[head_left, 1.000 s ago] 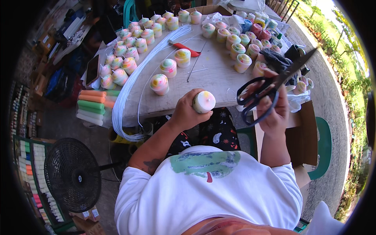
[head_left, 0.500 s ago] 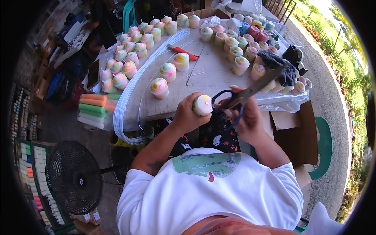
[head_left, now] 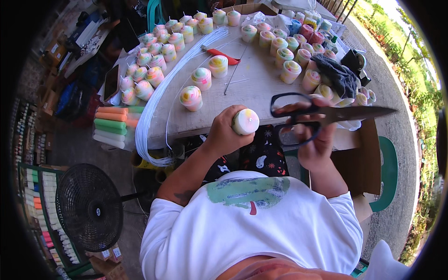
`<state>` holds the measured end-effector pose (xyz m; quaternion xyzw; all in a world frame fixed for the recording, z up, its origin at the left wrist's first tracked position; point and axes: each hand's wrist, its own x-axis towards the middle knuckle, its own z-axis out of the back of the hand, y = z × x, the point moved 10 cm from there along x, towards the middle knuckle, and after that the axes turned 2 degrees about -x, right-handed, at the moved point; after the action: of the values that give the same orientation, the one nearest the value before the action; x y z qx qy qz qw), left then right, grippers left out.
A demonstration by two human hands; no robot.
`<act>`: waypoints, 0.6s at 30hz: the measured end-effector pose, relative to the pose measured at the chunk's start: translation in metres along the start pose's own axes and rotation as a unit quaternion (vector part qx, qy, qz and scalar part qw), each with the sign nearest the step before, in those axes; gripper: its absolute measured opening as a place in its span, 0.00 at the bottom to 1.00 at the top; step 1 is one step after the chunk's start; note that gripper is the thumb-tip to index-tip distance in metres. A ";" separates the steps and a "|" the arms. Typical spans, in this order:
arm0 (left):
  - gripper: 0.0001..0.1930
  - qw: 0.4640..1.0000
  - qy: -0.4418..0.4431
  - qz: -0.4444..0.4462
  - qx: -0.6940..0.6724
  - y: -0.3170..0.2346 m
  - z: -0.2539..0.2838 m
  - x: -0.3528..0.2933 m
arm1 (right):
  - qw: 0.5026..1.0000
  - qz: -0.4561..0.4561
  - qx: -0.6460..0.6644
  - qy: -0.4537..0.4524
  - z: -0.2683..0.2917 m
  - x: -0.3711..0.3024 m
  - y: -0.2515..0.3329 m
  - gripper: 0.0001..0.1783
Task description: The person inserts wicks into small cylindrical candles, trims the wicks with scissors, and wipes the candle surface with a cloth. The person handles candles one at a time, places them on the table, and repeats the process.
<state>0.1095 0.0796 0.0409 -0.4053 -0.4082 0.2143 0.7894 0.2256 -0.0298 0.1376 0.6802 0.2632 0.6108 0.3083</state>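
Observation:
My left hand (head_left: pixel 225 133) is wrapped round a whitish candle with pastel colour patches (head_left: pixel 246 122), its flat end turned up toward me with a small dot in the middle. To the right, my right hand (head_left: pixel 315 140) holds a pair of dark-handled scissors (head_left: pixel 359 114), the blades pointing right, away from the candle. Three swirl-topped candles (head_left: pixel 191 98) stand in a row on the table beyond my left hand. A bundle of long white wicks (head_left: pixel 158 95) curves along the table's left part and over its front edge.
Many more swirled candles (head_left: pixel 154 75) stand at the left and the right (head_left: pixel 290 72). A red-handled tool (head_left: pixel 223 56) lies mid-table near a thin metal rod (head_left: pixel 234 72). Orange, green and white sticks (head_left: pixel 110 125) sit at the left edge. A dark cloth (head_left: pixel 335 74) covers some candles. A black fan (head_left: pixel 88 212) stands lower left.
My right hand has moved right with the scissors, away from the candle, and the blades have swung from pointing up-right to pointing right. My left hand still holds the candle, shifted slightly.

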 end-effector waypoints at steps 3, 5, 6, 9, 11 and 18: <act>0.27 1.000 0.017 0.016 0.006 0.002 -0.004 0.003 | 0.991 -0.046 -0.123 0.030 -0.011 -0.010 -0.029 0.29; 0.26 1.000 0.016 0.019 0.006 0.004 -0.005 0.003 | 0.983 -0.129 -0.095 0.094 -0.012 -0.015 -0.045 0.31; 0.26 1.000 0.013 0.014 0.007 0.004 -0.003 0.001 | 0.997 -0.080 0.024 -0.001 -0.003 -0.007 -0.024 0.27; 0.26 1.000 0.015 -0.003 0.000 -0.009 -0.002 0.006 | 0.999 0.007 -0.052 -0.001 -0.005 -0.002 -0.008 0.28; 0.26 1.000 0.016 0.014 0.000 -0.002 -0.004 0.000 | 0.987 -0.095 -0.113 0.056 -0.016 -0.010 -0.038 0.28; 0.28 0.999 0.030 0.020 0.001 0.001 -0.005 0.005 | 0.983 -0.120 -0.099 0.095 -0.021 -0.016 -0.054 0.28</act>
<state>0.1164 0.0812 0.0409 -0.4189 -0.3758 0.2178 0.7975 0.2041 -0.0034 0.0885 0.5488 0.3092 0.6544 0.4182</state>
